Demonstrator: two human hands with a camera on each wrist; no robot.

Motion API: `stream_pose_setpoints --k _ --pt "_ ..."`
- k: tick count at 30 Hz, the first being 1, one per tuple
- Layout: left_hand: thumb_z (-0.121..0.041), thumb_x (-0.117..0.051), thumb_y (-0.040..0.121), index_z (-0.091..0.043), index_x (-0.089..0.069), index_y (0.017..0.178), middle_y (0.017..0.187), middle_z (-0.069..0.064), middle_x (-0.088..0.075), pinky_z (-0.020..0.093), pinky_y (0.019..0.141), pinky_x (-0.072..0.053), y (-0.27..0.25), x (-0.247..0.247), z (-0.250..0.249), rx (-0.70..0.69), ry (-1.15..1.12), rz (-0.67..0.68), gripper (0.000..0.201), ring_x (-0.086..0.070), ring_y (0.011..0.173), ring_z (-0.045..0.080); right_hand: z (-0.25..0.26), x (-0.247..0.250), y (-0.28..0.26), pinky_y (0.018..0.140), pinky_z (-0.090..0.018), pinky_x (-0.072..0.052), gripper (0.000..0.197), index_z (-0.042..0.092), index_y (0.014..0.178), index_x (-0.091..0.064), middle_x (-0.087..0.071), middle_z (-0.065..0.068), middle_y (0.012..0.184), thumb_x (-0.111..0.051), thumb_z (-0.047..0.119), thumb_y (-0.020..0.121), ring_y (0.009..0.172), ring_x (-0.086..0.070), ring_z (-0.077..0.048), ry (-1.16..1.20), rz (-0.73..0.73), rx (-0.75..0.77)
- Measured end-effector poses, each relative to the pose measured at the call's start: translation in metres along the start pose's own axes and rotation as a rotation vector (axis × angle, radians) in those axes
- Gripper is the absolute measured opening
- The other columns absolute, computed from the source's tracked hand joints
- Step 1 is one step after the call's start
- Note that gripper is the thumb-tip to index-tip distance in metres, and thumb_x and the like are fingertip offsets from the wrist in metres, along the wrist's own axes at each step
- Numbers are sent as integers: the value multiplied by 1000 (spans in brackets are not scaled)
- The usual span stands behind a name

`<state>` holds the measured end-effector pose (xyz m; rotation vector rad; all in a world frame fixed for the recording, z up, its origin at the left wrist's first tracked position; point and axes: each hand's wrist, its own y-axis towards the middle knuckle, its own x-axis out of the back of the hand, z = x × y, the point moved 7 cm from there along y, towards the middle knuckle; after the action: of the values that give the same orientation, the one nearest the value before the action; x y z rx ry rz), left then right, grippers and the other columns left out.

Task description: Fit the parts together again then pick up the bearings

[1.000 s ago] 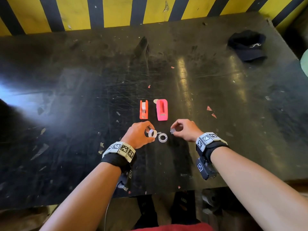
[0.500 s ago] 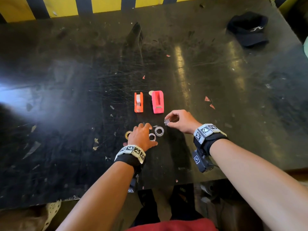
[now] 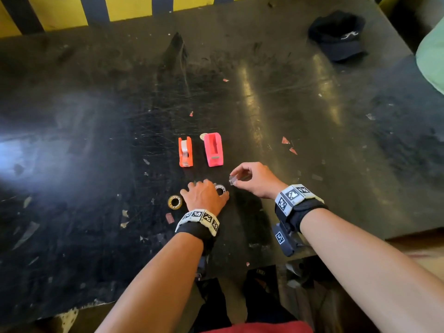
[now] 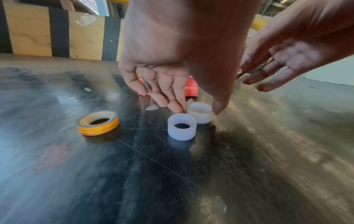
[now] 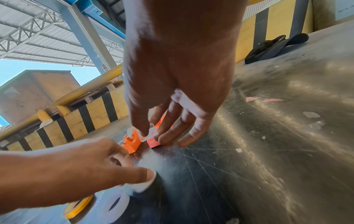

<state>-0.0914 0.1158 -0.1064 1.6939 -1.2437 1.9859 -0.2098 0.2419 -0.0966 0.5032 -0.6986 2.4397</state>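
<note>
Tape piece (image 5: 150,132), small and clear, sits pinched between the thumb and forefinger of my right hand (image 3: 254,180), held just above the table (image 3: 96,140) and a little nearer me than the pink dispenser (image 3: 213,149). From the right wrist I see the other fingers of that hand spread loosely below the pinch, their tips near the tabletop. My left hand (image 3: 204,195) hangs palm down with its fingers relaxed over two white cores (image 4: 182,126); in the left wrist view a fingertip (image 4: 177,107) touches the rim of the nearer core, and the second core (image 4: 199,112) stands just behind it, the two close enough that I cannot tell whether they touch. From the head view the hand covers most of the nearer one, so only one ring (image 3: 220,188) shows beside the thumb. A yellow roll (image 3: 175,202) lies flat just to the left of that hand, apart from it. Beyond the hands stand the orange dispenser (image 3: 185,152), with a white strip in its slot, and the pink one side by side, not touching. Small pink scraps (image 3: 288,145) and pale flecks litter the scratched dark surface. A dark cap (image 3: 338,36) rests at the far right corner, well apart from everything, before the yellow-and-black striped wall (image 3: 134,8).
</note>
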Motion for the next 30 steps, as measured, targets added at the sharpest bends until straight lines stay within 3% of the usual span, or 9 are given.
stream_pose_setpoints --k 3,6,12,15,18,20,24,27,30 --pt "-58 -68 81 -18 -65 112 108 3 -73 45 90 -54 2 2 -2 -120 -253 -37 51 -66 102 26 -8 2 -8 92 -33 -59 20 23 107 -78 -78 6 100 -82 26 88 96 -73 -11 18 -26 17" --pt "-38 -82 79 -21 -67 112 101 -9 -73 23 82 -56 -2 14 1 -252 -607 4 41 -68 87 4 -6 10 -13 92 -36 -59 19 24 105 -79 -78 9 97 -83 26 86 94 -73 -10 10 -34 39" --pt "-23 -86 77 -22 -64 122 112 -8 -74 24 88 -59 -7 52 12 -332 -748 -41 50 -72 95 10 17 39 -7 95 -34 -58 24 25 107 -80 -80 8 97 -86 25 83 95 -75 -11 64 -55 100" --pt "-18 -86 79 -25 -63 124 117 -9 -72 13 80 -56 -11 69 7 -366 -787 -57 51 -71 96 5 36 46 -4 89 -25 -57 25 19 106 -79 -80 6 96 -88 19 83 94 -76 -10 108 -6 140" --pt "-12 -85 79 -26 -64 121 115 -9 -73 3 77 -50 -15 81 2 -385 -830 -76 49 -69 91 -8 52 48 -1 90 -25 -57 21 21 102 -80 -80 6 97 -88 19 83 94 -76 -9 105 31 172" --pt "-13 -85 79 -22 -66 121 112 -9 -74 3 78 -51 -18 87 6 -372 -857 -96 47 -68 92 -12 60 47 3 94 -28 -58 22 23 104 -82 -80 8 100 -88 23 83 97 -76 -8 88 38 183" --pt "-14 -87 78 -20 -68 120 111 -7 -76 10 78 -55 -23 95 24 -382 -899 -108 46 -72 93 0 75 36 9 97 -34 -58 26 25 104 -83 -81 8 102 -91 29 79 99 -76 -8 66 66 182" --pt "-13 -87 76 -23 -70 116 106 -6 -79 25 82 -62 -22 99 41 -381 -925 -78 45 -76 89 10 88 25 10 97 -32 -59 28 19 105 -84 -82 5 101 -92 20 79 98 -77 -11 102 54 181" --pt "-16 -88 75 -26 -69 114 102 -5 -80 38 84 -64 -17 103 55 -399 -920 -45 45 -77 89 13 95 15 10 94 -29 -60 29 12 104 -82 -82 -2 98 -92 12 78 97 -78 -15 179 24 169"
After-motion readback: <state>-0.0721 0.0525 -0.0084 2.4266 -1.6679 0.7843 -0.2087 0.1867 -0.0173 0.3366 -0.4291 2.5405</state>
